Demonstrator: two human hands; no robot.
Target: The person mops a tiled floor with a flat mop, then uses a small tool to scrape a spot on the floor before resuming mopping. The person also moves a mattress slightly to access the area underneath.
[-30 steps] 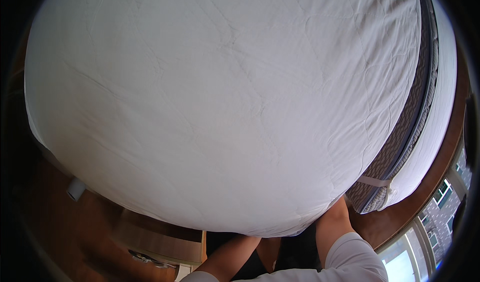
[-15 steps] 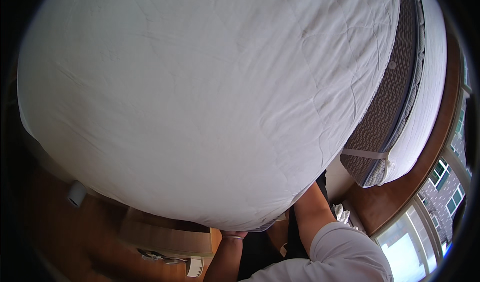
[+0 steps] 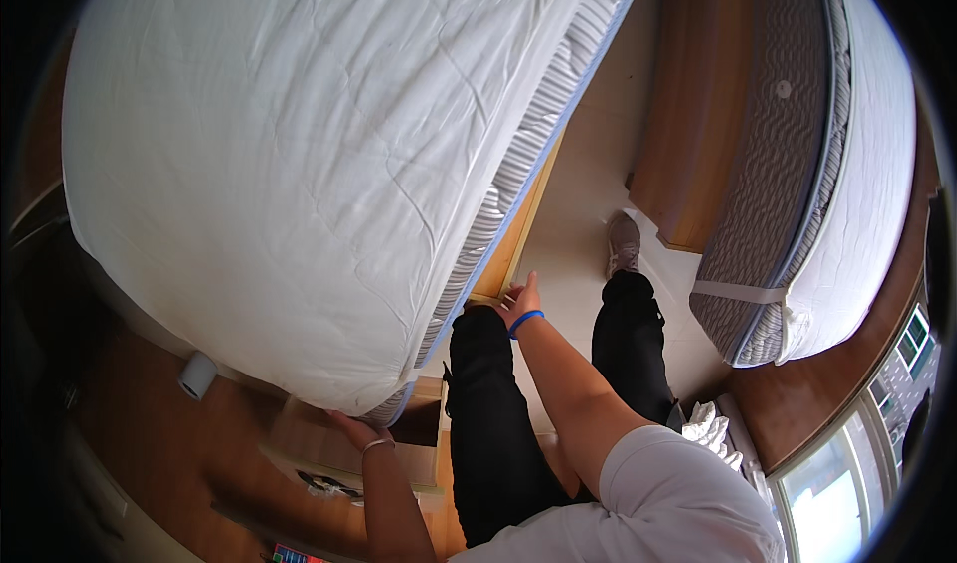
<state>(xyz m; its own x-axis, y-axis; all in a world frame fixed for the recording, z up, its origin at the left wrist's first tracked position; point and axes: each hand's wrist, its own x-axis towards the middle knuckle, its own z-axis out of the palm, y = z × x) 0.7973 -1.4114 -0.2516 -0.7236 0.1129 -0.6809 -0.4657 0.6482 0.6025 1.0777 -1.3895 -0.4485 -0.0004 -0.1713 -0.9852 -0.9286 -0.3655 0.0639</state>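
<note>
A large mattress in a white quilted cover fills the left and middle of the view. Its grey striped side with blue piping faces right. At the near corner, my left hand, with a light band on its wrist, is on the lower edge, fingers partly hidden against the mattress. My right hand, wearing a blue wristband, is beside the light wooden bed frame below the mattress side. Its thumb and fingers are apart, and nothing shows in it.
A second mattress with a brown patterned side stands at right beside a wooden board. My legs stand on the pale floor between them. An open wooden drawer unit and a grey cylinder are at lower left; white cloth lies lower right.
The white mattress's right edge has swung left, uncovering its striped side, the bed frame and floor. My left hand has moved left with the corner; my right hand has come into view.
</note>
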